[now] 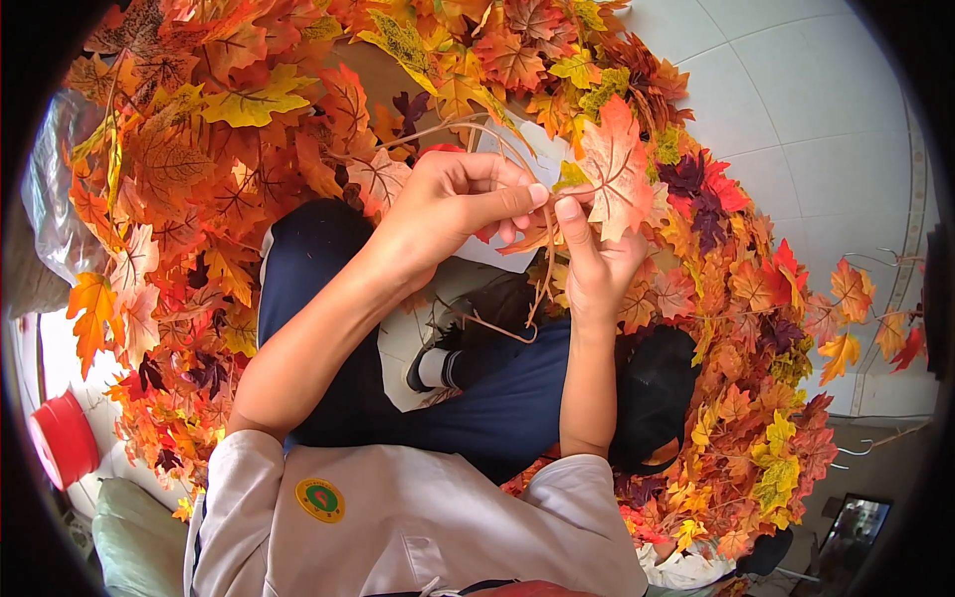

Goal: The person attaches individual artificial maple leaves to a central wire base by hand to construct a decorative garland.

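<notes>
The left-hand grip and right-hand grip pinch a brown stem at their meeting fingertips; it dangles toward six o'clock. A peach leaf sits just beside, at two o'clock. Foliage arcs from eight through twelve to four.

A red spool sits near a pale green bag.
</notes>
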{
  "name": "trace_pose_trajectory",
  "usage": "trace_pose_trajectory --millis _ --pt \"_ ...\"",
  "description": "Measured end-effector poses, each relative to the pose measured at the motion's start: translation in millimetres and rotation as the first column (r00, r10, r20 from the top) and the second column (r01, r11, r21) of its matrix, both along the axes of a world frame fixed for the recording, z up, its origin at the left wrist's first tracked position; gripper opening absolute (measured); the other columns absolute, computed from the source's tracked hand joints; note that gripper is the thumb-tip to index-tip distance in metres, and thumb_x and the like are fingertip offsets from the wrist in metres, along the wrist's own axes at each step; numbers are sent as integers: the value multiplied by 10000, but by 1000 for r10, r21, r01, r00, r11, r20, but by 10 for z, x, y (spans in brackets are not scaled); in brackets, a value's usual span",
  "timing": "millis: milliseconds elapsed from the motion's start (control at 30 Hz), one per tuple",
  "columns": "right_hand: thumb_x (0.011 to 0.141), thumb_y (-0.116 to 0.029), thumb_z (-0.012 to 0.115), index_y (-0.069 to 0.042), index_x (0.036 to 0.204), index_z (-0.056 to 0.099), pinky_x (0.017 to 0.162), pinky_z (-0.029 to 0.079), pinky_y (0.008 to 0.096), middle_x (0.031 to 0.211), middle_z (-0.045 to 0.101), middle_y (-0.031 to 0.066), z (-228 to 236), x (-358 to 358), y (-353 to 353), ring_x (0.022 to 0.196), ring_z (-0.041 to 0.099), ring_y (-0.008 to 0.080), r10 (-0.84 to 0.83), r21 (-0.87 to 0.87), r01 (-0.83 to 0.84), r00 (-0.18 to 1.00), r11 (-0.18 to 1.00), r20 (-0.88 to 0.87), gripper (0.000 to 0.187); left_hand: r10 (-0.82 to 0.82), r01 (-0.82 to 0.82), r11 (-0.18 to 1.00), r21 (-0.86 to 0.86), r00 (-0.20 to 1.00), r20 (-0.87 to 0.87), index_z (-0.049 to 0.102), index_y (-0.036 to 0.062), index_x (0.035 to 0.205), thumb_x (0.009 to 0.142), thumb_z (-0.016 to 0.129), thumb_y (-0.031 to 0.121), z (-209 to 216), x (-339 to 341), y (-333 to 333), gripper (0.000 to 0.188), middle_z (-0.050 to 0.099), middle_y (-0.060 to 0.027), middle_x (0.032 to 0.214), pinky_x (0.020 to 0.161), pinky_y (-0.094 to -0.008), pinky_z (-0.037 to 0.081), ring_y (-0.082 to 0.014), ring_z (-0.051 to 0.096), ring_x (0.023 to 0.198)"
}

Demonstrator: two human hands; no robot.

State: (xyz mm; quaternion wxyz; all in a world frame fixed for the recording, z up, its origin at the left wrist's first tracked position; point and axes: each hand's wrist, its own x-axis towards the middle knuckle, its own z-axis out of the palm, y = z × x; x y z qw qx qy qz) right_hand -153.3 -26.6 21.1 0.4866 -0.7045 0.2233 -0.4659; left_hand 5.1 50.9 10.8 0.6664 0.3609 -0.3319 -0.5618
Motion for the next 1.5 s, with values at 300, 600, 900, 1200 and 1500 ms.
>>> trace_pose_trajectory --millis 300,600,900,1200,1500 --pt "847 -3 709 40 968 639 759 490 241 923 659 48 -56 -25 44 834 600 96 -21 14 22 999 1000 -37 147 -10 10 1000 -11 1000 -3 684 15 898 894 680 154 -55 -9 -23 138 657 -29 763 647 -236 476 -91 588 657" --pt "841 11 707 36 960 647 731 505 237 928 675 71 117 -192 -56 835 627 104 269 217 -228 945 949 -184 136 -245 243 969 28 953 181 668 15 844 909 670 188 -13 163 27 184 676 -37 756 593 -223 491 -89 636 670" --pt "832 -150 738 12 951 622 861 436 338 989 617 99 105 -120 -217 974 576 219 -233 -535 36 924 844 -304 231 -38 36 999 23 993 110 612 37 914 979 553 267 -55 108 -59 246 697 -62 869 706 -236 495 -112 672 768" --pt "968 -221 584 25 974 608 608 472 241 709 593 65 23 -37 148 632 563 120 278 369 -218 953 904 -118 247 26 -26 1000 -11 999 -25 603 32 943 984 525 217 -95 141 -79 205 695 -80 929 751 -271 504 -128 667 871" --pt "955 -143 584 25 1007 593 454 412 197 706 603 59 20 -96 141 494 515 81 263 489 -219 965 844 -21 176 140 -131 986 -106 986 90 583 -13 1132 983 475 215 -161 70 -52 294 679 -98 1010 821 -291 497 -181 642 887"
